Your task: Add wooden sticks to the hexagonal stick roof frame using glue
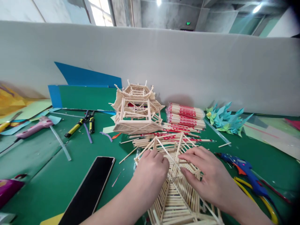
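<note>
A pale wooden stick model (172, 190) with slatted sloping sides stands in front of me. My left hand (150, 168) is closed with curled fingers at its left upper part; whatever the fingertips hold is hidden behind the knuckles. Over the model's right side is my right hand (206, 175), thumb and fingers apart. A short thin stick (184, 162) shows in the gap between that thumb and forefinger; whether it is touched, I cannot tell. Behind stands a second stick model (136, 109), shaped like a tiered pavilion.
Bundled sticks (185, 114) in red-printed wrappers lie at the back, loose ones in front. A blue glue gun (248, 172) is at right, a pink glue gun (35, 127) at left. Pliers (77, 125), a phone (90, 190) and folded blue paper (227, 117) lie on the green table (56, 175).
</note>
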`<act>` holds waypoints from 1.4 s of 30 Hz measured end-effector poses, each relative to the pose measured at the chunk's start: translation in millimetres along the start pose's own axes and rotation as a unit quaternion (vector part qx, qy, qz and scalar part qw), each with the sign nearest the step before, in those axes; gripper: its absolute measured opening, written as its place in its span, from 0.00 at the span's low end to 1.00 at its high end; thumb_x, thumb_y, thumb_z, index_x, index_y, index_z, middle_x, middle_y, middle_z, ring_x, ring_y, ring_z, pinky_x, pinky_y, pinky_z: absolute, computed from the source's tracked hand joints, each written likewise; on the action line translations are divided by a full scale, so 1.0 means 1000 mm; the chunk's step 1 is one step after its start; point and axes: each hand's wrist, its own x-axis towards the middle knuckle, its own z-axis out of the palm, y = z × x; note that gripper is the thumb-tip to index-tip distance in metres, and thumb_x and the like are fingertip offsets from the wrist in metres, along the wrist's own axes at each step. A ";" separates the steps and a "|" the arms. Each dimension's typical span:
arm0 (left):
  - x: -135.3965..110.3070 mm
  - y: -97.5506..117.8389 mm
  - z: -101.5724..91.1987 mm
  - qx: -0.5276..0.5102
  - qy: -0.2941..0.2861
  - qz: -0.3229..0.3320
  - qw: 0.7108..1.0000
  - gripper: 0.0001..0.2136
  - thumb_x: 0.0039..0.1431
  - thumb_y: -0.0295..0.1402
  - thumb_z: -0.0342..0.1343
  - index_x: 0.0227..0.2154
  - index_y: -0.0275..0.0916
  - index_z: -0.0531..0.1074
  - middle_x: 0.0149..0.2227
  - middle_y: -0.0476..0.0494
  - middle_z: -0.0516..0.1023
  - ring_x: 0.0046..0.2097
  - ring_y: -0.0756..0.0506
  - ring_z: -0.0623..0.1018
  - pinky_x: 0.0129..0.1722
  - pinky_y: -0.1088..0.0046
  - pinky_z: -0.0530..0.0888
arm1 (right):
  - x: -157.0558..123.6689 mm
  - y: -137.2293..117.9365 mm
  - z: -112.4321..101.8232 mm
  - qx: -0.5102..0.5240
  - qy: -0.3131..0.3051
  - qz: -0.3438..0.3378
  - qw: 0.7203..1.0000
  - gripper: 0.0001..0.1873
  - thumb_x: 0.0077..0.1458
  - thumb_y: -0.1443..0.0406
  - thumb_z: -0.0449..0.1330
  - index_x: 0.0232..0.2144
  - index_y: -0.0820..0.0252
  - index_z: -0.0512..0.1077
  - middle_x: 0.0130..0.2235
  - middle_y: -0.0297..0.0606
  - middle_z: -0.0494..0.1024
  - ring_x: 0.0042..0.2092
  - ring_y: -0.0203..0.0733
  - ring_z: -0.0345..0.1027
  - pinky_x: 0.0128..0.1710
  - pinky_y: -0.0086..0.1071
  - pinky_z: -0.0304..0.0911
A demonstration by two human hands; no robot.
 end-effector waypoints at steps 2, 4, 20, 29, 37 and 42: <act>0.000 0.000 0.000 -0.001 0.001 0.000 1.000 0.06 0.53 0.23 0.51 0.23 0.35 0.68 0.25 0.45 0.72 0.29 0.44 0.70 0.27 0.68 0.65 | 0.001 -0.001 0.000 0.001 -0.004 0.000 1.000 0.11 0.51 0.69 0.54 0.39 0.57 0.68 0.36 0.37 0.70 0.38 0.42 0.62 0.36 0.37 0.59; 0.000 0.000 0.000 -0.001 -0.002 -0.001 1.000 0.07 0.54 0.23 0.51 0.23 0.35 0.68 0.25 0.44 0.72 0.29 0.44 0.71 0.27 0.68 0.65 | 0.001 -0.001 0.000 0.001 -0.008 -0.001 1.000 0.11 0.50 0.69 0.55 0.39 0.57 0.69 0.36 0.38 0.70 0.38 0.42 0.62 0.36 0.37 0.59; -0.001 0.000 -0.001 0.004 -0.018 0.007 1.000 0.04 0.52 0.23 0.53 0.24 0.34 0.70 0.26 0.44 0.73 0.29 0.42 0.71 0.27 0.66 0.67 | 0.005 -0.002 0.001 0.000 -0.042 0.004 0.999 0.10 0.51 0.69 0.55 0.38 0.60 0.68 0.35 0.38 0.69 0.38 0.43 0.61 0.37 0.38 0.58; -0.001 0.000 -0.001 -0.007 -0.023 0.006 1.000 0.03 0.52 0.23 0.53 0.26 0.34 0.70 0.27 0.43 0.73 0.31 0.42 0.71 0.28 0.65 0.68 | 0.005 -0.003 0.001 0.013 -0.051 0.022 0.998 0.06 0.52 0.68 0.54 0.34 0.59 0.69 0.34 0.37 0.69 0.37 0.43 0.60 0.36 0.38 0.57; 0.001 0.000 -0.002 -0.006 -0.039 0.002 0.999 0.03 0.51 0.23 0.53 0.25 0.35 0.70 0.27 0.43 0.73 0.30 0.42 0.71 0.28 0.65 0.69 | 0.003 -0.004 0.002 0.023 -0.046 0.025 0.998 0.06 0.52 0.68 0.55 0.35 0.59 0.68 0.34 0.36 0.69 0.37 0.42 0.60 0.37 0.38 0.56; 0.001 0.001 -0.003 -0.004 -0.046 -0.003 0.999 0.04 0.52 0.22 0.52 0.26 0.34 0.70 0.27 0.43 0.73 0.31 0.42 0.72 0.28 0.65 0.69 | 0.002 -0.002 0.002 0.028 -0.043 0.029 0.998 0.07 0.52 0.67 0.55 0.36 0.58 0.68 0.35 0.37 0.69 0.38 0.42 0.60 0.37 0.38 0.56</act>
